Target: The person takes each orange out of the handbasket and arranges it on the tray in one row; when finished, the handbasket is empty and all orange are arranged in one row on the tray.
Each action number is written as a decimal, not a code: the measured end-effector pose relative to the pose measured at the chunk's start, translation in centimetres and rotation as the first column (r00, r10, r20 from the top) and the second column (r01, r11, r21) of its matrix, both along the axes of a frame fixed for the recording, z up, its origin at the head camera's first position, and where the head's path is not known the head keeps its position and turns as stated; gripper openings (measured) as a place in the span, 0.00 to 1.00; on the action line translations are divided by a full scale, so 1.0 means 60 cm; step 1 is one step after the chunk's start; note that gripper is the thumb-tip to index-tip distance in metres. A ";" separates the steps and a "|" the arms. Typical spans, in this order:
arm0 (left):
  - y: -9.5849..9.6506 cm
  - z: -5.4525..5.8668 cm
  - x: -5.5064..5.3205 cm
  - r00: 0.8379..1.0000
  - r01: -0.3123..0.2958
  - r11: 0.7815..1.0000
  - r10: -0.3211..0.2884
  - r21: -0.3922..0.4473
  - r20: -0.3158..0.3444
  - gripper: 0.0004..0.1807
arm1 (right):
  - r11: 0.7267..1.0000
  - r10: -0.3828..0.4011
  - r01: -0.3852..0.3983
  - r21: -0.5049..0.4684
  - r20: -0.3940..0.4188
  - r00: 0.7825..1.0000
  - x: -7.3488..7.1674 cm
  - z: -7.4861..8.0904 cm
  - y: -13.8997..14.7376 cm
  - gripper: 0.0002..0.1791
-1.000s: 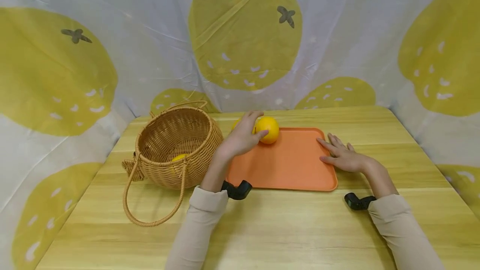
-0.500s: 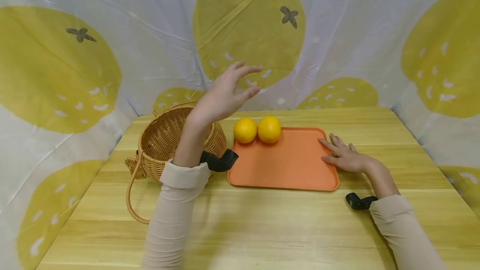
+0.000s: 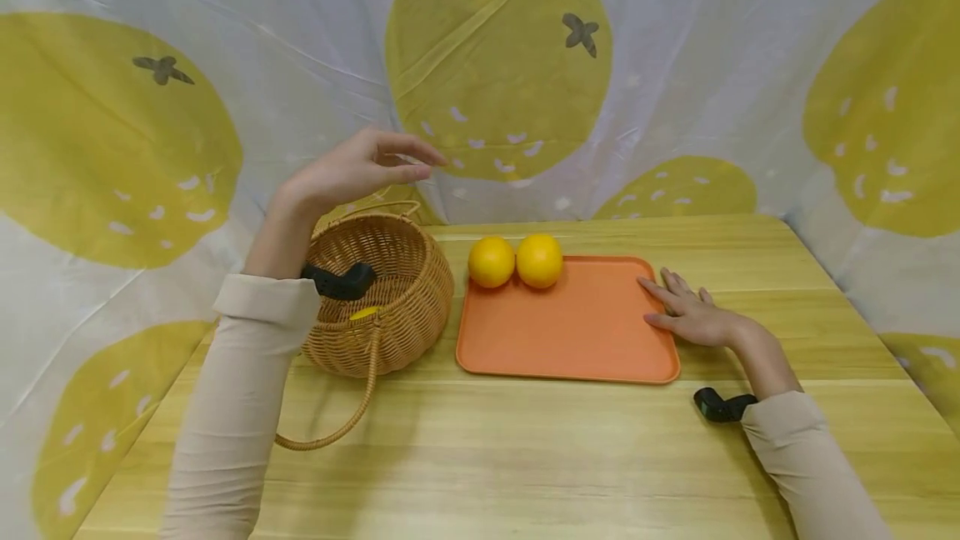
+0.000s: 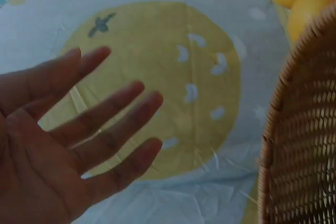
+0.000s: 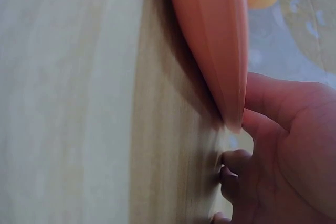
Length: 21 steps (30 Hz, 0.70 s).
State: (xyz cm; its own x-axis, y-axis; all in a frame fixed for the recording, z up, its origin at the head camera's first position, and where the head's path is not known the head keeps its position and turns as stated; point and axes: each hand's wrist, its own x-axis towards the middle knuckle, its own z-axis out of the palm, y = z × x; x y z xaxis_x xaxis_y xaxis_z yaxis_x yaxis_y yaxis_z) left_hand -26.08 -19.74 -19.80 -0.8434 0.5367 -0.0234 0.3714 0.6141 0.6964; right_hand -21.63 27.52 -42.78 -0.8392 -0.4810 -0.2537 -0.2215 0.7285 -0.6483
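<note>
My left hand (image 3: 352, 169) hovers above the wicker basket (image 3: 408, 323) with nothing in it. The left wrist view shows its fingers (image 4: 118, 114) spread and the palm bare. Inside the basket lies a yellow thing (image 3: 366, 312), mostly hidden by the rim and my wrist. Two oranges sit side by side at the back left corner of an orange rectangular tray (image 3: 570, 332): a left orange (image 3: 491, 262) and a right orange (image 3: 539, 261). At the tray's right edge rests my right hand (image 3: 693, 315), its fingers extended, with the thumb over the rim in the right wrist view.
The basket stands left of the tray on a wooden table (image 3: 570, 457). One handle (image 3: 360, 415) droops toward the front onto the tabletop, and another handle (image 3: 397, 205) shows behind. A curtain (image 3: 675, 65) with printed yellow fruit hangs behind the table.
My left hand has lifted from beside the oranges and swung left over the basket, with nothing in it. Both oranges are now uncovered. The right hand stays at the tray's edge.
</note>
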 end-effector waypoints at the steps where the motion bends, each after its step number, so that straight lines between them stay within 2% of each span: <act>1: -0.012 -0.007 -0.006 1.000 0.017 1.000 -0.017 -0.006 0.011 0.19 | 1.000 -0.001 0.001 0.000 0.000 1.000 0.000 0.001 0.000 0.43; 4: -0.047 -0.027 -0.020 0.996 0.034 0.999 -0.033 -0.022 0.078 0.18 | 1.000 0.001 -0.001 0.001 0.001 1.000 0.000 0.003 0.000 0.43; 8: -0.085 -0.056 -0.037 0.988 0.027 0.999 -0.020 -0.042 0.151 0.18 | 1.000 0.004 -0.004 0.001 -0.001 1.000 0.000 0.002 -0.001 0.43; 11: -0.109 -0.076 -0.051 0.977 0.049 0.997 -0.035 -0.061 0.212 0.20 | 1.000 0.002 -0.002 -0.004 -0.002 1.000 0.000 0.001 0.000 0.43; 14: -0.130 -0.096 -0.065 0.949 0.103 0.992 -0.077 -0.070 0.305 0.22 | 1.000 0.001 -0.001 -0.002 -0.002 1.000 0.000 0.001 -0.001 0.43; 19: -0.151 -0.132 -0.085 0.883 0.212 0.976 -0.167 -0.056 0.439 0.23 | 1.000 -0.002 0.002 -0.002 0.006 1.000 0.000 0.001 -0.003 0.43; 21: -0.151 -0.143 -0.089 0.858 0.237 0.969 -0.172 -0.076 0.484 0.22 | 1.000 -0.004 0.005 -0.003 0.008 1.000 0.000 0.001 -0.003 0.42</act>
